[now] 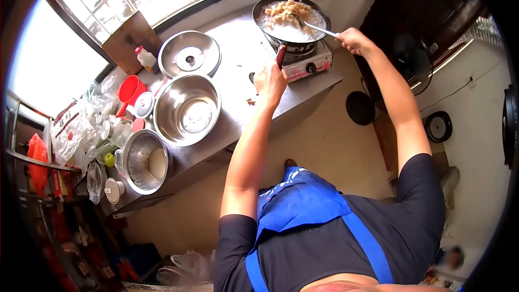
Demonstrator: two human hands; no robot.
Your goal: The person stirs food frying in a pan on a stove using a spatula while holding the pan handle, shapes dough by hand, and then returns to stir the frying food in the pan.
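A dark wok [260,8] sits on a portable gas stove [306,67], with pale, bubbling liquid and golden-brown fried pieces [286,12] inside. My left hand [270,84] is closed around the wok's reddish-brown handle [281,55] on the near side. With my right hand [354,41] I grip the end of a long-handled cooking spoon [323,30]. Its head is among the fried pieces, so its exact shape is partly hidden.
Left of the stove on the steel counter [238,103] stand a large steel bowl [186,109], a smaller bowl [147,162], a steel lid [189,57] and a red dipper [131,91]. Plastic bags [75,130] crowd the far left. A black fan [411,62] stands at right.
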